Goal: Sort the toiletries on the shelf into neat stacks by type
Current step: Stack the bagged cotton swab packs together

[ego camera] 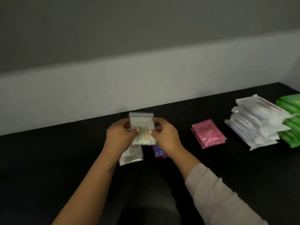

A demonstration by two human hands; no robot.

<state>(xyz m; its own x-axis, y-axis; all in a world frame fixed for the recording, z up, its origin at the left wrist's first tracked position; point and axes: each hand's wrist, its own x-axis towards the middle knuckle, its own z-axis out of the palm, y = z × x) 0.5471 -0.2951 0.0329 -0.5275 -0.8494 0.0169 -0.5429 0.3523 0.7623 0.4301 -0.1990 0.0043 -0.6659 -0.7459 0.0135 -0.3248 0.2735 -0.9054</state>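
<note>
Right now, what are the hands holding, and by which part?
Both hands hold one clear packet of cotton swabs. The left hand pinches its left edge and the right hand its right edge, thumbs on the front.

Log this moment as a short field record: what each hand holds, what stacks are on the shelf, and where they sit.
left hand: grips the cotton swab packet on its left edge
right hand: grips the same packet on its right edge
under hands: clear swab packet, red-blue sachets
right of hands: pink sachet stack, white packet stack, green packet stack
surface: black shelf
</note>
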